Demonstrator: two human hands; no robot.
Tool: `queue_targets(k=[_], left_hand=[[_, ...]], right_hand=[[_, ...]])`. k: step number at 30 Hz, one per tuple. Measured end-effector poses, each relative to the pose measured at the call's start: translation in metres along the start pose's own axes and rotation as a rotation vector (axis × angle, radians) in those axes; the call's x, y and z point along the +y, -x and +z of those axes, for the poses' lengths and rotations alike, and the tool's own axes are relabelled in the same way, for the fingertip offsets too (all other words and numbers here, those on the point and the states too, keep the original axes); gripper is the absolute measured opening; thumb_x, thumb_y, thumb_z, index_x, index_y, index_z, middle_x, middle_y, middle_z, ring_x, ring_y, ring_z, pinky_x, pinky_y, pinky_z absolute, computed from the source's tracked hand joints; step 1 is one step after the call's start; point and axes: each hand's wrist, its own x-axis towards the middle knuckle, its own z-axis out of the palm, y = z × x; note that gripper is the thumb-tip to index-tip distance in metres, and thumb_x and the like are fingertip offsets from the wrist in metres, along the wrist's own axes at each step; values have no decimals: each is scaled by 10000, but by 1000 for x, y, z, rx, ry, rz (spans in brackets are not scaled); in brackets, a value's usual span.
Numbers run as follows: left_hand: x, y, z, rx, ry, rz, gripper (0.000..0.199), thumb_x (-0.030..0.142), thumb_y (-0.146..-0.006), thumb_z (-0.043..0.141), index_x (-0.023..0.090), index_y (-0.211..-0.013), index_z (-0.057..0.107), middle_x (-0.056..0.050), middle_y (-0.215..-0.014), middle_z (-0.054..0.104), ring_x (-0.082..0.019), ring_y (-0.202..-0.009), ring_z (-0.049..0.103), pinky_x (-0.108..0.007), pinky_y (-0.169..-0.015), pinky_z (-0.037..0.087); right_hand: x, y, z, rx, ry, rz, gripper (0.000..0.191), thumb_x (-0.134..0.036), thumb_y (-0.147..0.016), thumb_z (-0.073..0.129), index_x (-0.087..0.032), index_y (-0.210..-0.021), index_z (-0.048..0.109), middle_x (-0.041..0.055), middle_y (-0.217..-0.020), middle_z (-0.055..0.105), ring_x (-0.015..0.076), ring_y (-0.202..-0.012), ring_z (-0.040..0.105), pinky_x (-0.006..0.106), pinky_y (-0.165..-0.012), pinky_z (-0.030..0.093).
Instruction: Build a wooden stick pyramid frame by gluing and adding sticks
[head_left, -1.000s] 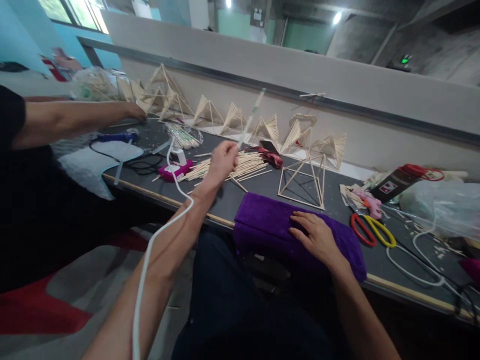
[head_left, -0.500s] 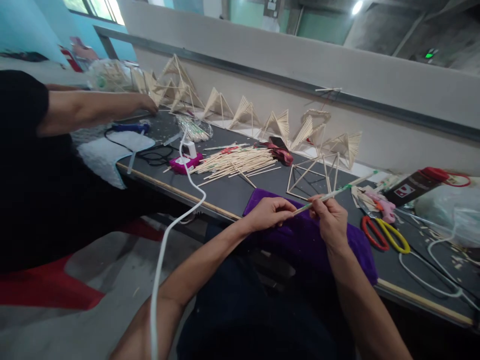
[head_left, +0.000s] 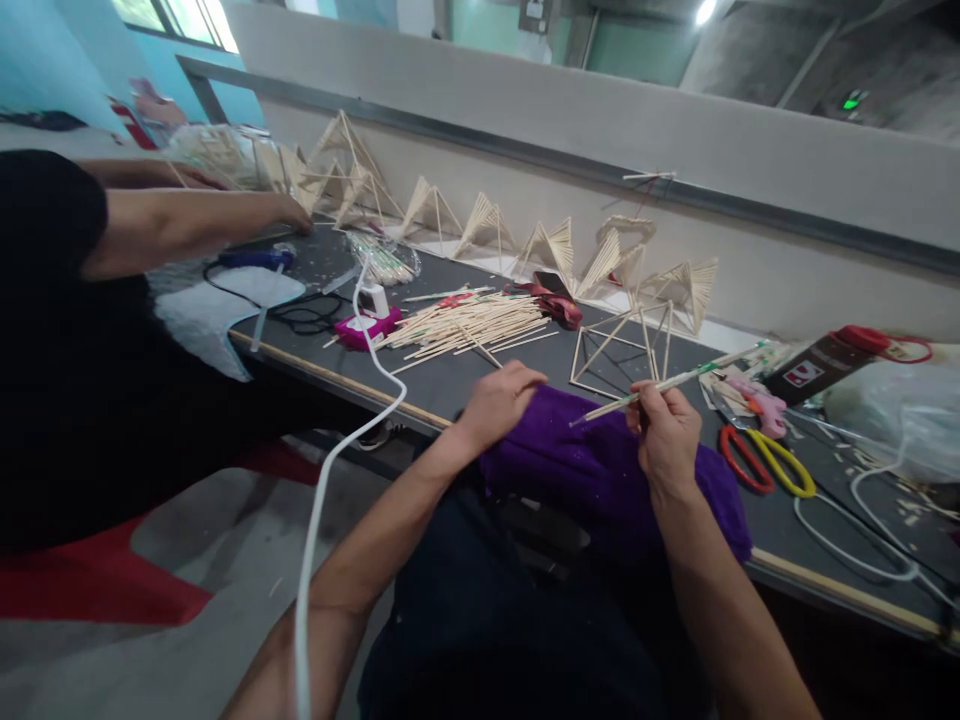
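My right hand [head_left: 667,430] is closed around slim wooden chopsticks in a clear sleeve with green print [head_left: 690,374]. They slant up to the right, with the near end over a purple cloth [head_left: 577,450] at the table's front edge. My left hand [head_left: 504,405] is apart from them, at the cloth's upper left corner. Its fingers are bent and together, and whatever lies under them is hidden. Beyond it lies a pile of bare wooden sticks [head_left: 472,322]. An open stick frame [head_left: 611,355] stands behind the cloth.
Fan-shaped stick models [head_left: 480,222] line the wall. Scissors [head_left: 780,463], a pink glue gun [head_left: 765,405] and a dark bottle [head_left: 825,368] lie at right. A white cable [head_left: 334,455] crosses the table edge near a magenta box [head_left: 367,328]. A co-worker's arm [head_left: 195,222] reaches in from the left.
My left hand has let go of the chopsticks' lower end and moved up and left to the cloth's corner. The right hand keeps its hold on the chopsticks.
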Motion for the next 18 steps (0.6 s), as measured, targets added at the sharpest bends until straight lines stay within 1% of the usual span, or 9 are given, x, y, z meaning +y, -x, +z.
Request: queue_targets(k=[1, 2, 3, 4, 6, 8, 10, 15, 18], left_hand=[[-9, -4, -9, 34, -188, -35, 333, 137, -950, 467, 203, -1156, 720, -84, -1166, 693, -214, -1089, 619, -336, -950, 472], [-19, -8, -16, 33, -352, -68, 372, 126, -955, 447, 220, -1199, 711, -84, -1239, 670, -232, -1134, 595, -348, -937, 475], [-29, -13, -23, 4, -483, -78, 388, 128, -961, 434, 229, -1218, 707, -81, -1316, 639, -250, -1179, 564, -361, -946, 470], [-38, -18, -28, -58, -582, -67, 379, 140, -964, 438, 232, -1207, 714, -77, -1342, 627, -265, -1193, 546, -370, -950, 465], [-51, -27, -33, -174, -699, -82, 344, 182, -978, 444, 230, -1151, 737, -88, -1254, 667, -281, -1173, 548, -383, -934, 466], [-57, -35, -33, -212, -727, -116, 337, 220, -993, 431, 209, -1085, 754, -111, -1171, 688, -292, -1145, 569, -382, -878, 478], [-57, -42, -29, -203, -726, -147, 355, 220, -1001, 408, 170, -1050, 756, -140, -1154, 683, -299, -1141, 587, -373, -836, 482], [-57, -60, -25, -196, -729, -201, 374, 123, -981, 369, 79, -1107, 718, -196, -1144, 667, -298, -1094, 638, -364, -826, 480], [-62, -66, -29, -172, -741, -229, 374, 166, -992, 377, 48, -1130, 704, -226, -1153, 656, -324, -1092, 644, -382, -826, 485]], right_hand=[[0, 0, 0, -10, 14, 13, 261, -419, -777, 746, -167, -800, 684, -55, -521, 549, 66, -428, 458, 196, -409, 315], [0, 0, 0, -19, 30, 22, 272, -428, -774, 748, -165, -801, 686, -52, -531, 557, 68, -433, 467, 196, -408, 320], [0, 1, -1, -23, 45, 26, 280, -436, -771, 750, -164, -801, 688, -50, -537, 560, 69, -436, 473, 195, -407, 324], [1, 1, -1, -25, 56, 28, 285, -440, -768, 752, -164, -797, 688, -49, -539, 561, 69, -437, 478, 195, -404, 326], [2, 2, -1, -25, 67, 25, 285, -440, -769, 752, -164, -794, 689, -50, -536, 558, 69, -436, 478, 194, -403, 329], [2, 2, -2, -29, 70, 17, 275, -431, -771, 752, -163, -796, 694, -49, -533, 557, 69, -436, 475, 195, -406, 331], [3, 2, -2, -34, 78, 9, 265, -419, -770, 756, -160, -799, 703, -47, -531, 560, 70, -439, 474, 195, -409, 334], [4, 3, -3, -31, 105, -2, 254, -402, -767, 767, -153, -792, 721, -46, -509, 555, 70, -434, 470, 194, -413, 334], [5, 3, -4, -38, 106, -5, 262, -410, -770, 764, -153, -789, 722, -48, -497, 546, 72, -431, 463, 196, -417, 330]])
